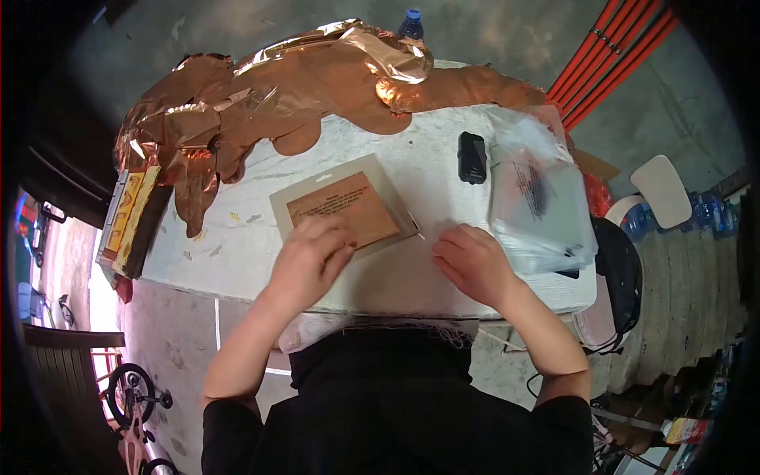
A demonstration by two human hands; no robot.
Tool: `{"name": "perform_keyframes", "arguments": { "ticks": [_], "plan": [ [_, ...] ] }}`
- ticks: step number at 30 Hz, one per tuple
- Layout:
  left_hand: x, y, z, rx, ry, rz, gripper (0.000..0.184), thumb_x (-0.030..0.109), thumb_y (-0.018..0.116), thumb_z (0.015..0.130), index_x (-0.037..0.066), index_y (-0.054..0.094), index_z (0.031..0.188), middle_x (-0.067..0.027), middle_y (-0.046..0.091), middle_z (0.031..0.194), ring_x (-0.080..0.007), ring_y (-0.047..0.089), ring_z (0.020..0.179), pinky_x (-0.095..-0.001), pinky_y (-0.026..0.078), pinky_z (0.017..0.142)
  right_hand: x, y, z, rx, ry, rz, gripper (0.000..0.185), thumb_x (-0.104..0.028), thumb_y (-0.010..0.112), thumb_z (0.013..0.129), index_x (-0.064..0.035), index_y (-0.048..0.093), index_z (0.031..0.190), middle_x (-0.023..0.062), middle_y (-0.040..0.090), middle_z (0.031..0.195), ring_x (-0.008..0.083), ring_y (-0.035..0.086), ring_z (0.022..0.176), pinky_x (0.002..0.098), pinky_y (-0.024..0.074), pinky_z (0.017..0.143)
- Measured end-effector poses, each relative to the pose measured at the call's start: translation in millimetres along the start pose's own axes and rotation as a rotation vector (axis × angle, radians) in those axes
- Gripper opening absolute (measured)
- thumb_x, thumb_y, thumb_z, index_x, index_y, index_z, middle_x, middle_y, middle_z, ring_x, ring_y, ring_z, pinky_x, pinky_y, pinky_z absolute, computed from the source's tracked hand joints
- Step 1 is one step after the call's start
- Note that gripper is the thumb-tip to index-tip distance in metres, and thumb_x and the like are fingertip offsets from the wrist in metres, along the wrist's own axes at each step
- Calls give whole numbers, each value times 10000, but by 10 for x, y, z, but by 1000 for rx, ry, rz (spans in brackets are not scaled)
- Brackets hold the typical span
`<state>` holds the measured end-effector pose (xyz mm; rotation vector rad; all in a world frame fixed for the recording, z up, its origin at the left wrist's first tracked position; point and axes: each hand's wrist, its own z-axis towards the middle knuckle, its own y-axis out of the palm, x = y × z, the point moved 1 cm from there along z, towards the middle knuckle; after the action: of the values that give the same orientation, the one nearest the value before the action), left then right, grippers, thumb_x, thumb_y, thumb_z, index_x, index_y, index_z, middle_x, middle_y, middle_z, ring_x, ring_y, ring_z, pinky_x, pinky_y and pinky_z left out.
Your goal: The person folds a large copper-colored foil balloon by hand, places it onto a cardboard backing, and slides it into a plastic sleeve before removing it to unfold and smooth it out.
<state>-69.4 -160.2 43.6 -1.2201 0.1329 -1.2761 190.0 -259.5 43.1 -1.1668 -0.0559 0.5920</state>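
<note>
Copper-faced packet [360, 214]: steady flat under loosely curled left fingers [321, 229], grip unclear; bring half-curled, seemingly empty right fingers [450, 247] nearer.

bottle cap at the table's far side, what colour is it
The bottle cap is blue, best seen in head view.

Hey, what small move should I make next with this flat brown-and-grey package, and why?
Perhaps bring your right hand in to steady the right corner of the package. Your left hand is over its near edge, while your right hand is apart from that corner, with no grip on the package.
</note>
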Motion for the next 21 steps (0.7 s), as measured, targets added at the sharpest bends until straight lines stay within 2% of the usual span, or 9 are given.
{"name": "perform_keyframes", "arguments": {
  "ticks": [5, 7, 9, 10, 13, 15, 16, 18, 21],
  "plan": [
    [-174, -199, -178, 84, -268, -46, 130, 56, 606, 859, 6, 661, 966, -176, 624, 1097, -353, 566, 1061, -413, 451, 926, -8, 203, 178, 31, -92, 17, 128, -102, 687, 748, -75, 618, 852, 66, 579, 894, 270, 581, 854, 378, 478, 734],
    [-205, -235, -270, 56, -271, -31, 129, 56, 596, 866, 6, 659, 967, -180, 622, 1112, -353, 563, 1081, -412, 442, 946, -36, 264, 270, 25, -135, -23, 118, -111, 685, 752, -79, 615, 840, 64, 576, 879, 269, 579, 845, 376, 476, 721],
    [-245, -217, -344, -24, -257, -4, 188, 39, 591, 883, 1, 647, 1058, -179, 578, 1215, -325, 533, 1150, -378, 436, 974, -136, 295, 356, -109, -185, -64, 108, -140, 680, 768, -92, 608, 833, 55, 566, 840, 253, 576, 803, 364, 470, 689],
    [-260, -200, -355, -9, -218, 25, 186, 42, 608, 867, 6, 652, 1043, -169, 598, 1186, -329, 541, 1134, -388, 440, 965, -178, 367, 361, -113, -190, -59, 108, -140, 680, 768, -92, 608, 833, 55, 566, 840, 253, 576, 803, 364, 470, 689],
    [-331, -147, -387, 4, -156, 100, 185, 48, 624, 848, 5, 656, 1026, -155, 618, 1152, -335, 551, 1114, -402, 442, 953, -278, 556, 376, -104, -247, -11, 172, -176, 678, 781, -91, 628, 922, 45, 556, 801, 229, 575, 756, 355, 464, 659],
    [-335, -143, -391, 14, -150, 104, 187, 49, 629, 842, 5, 657, 1021, -151, 623, 1143, -333, 554, 1109, -406, 441, 950, -313, 586, 416, -18, -255, -53, 319, -210, 685, 787, -69, 627, 1067, 37, 553, 776, 215, 578, 704, 354, 466, 636],
    [-332, -143, -388, 20, -136, 108, 189, 51, 633, 835, 4, 658, 1017, -146, 628, 1135, -331, 558, 1103, -410, 440, 947, -311, 604, 425, -21, -261, -51, 319, -210, 685, 787, -69, 627, 1067, 37, 553, 776, 215, 578, 704, 354, 466, 636],
    [-325, -142, -392, 26, -138, 112, 191, 49, 634, 833, 4, 658, 1017, -145, 626, 1140, -329, 557, 1106, -409, 435, 952, -314, 644, 434, -9, -280, -132, 447, -240, 693, 785, -38, 600, 1173, 30, 568, 761, 205, 581, 676, 339, 467, 613],
    [-335, -143, -393, 25, -142, 99, 195, 46, 635, 829, 6, 659, 1018, -143, 625, 1145, -327, 554, 1113, -407, 427, 960, -375, 653, 511, -59, -245, -105, 475, -274, 700, 782, -46, 599, 1187, 46, 602, 757, 227, 598, 642, 348, 476, 578]
  ]
}}
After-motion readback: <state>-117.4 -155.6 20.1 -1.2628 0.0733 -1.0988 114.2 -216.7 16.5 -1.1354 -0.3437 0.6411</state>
